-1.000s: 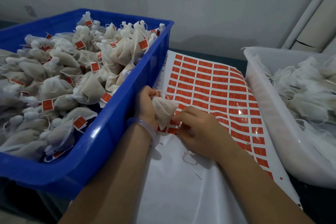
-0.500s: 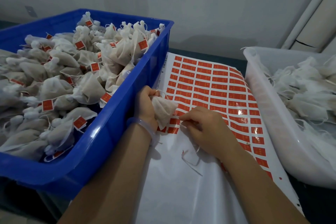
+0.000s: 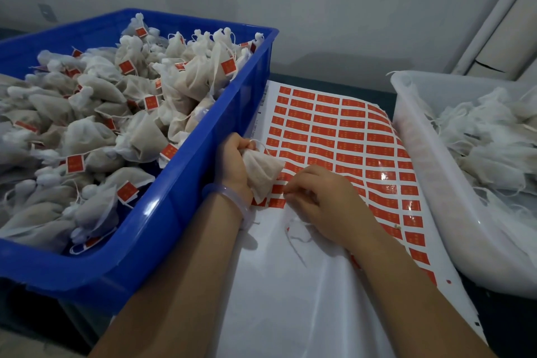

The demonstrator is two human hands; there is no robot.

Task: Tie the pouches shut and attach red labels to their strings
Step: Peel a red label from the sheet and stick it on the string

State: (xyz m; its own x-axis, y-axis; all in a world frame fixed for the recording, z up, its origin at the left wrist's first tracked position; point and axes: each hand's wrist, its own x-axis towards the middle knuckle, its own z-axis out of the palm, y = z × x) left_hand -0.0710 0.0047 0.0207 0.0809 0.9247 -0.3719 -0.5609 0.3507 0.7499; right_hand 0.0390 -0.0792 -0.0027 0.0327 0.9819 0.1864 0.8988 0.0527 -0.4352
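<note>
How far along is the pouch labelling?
Done: blue crate heaped with tied, red-labelled pouches. In hand: left hand grips one pouch; right hand works at the label sheet. Left: white tub holds unlabelled pouches; many red labels unpeeled.

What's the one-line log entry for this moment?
phase: labelling | left hand: grips pouch | right hand: fingers at lowest red row of label sheet | blue crate: labelled pouches | white tub: unlabelled pouches
</note>
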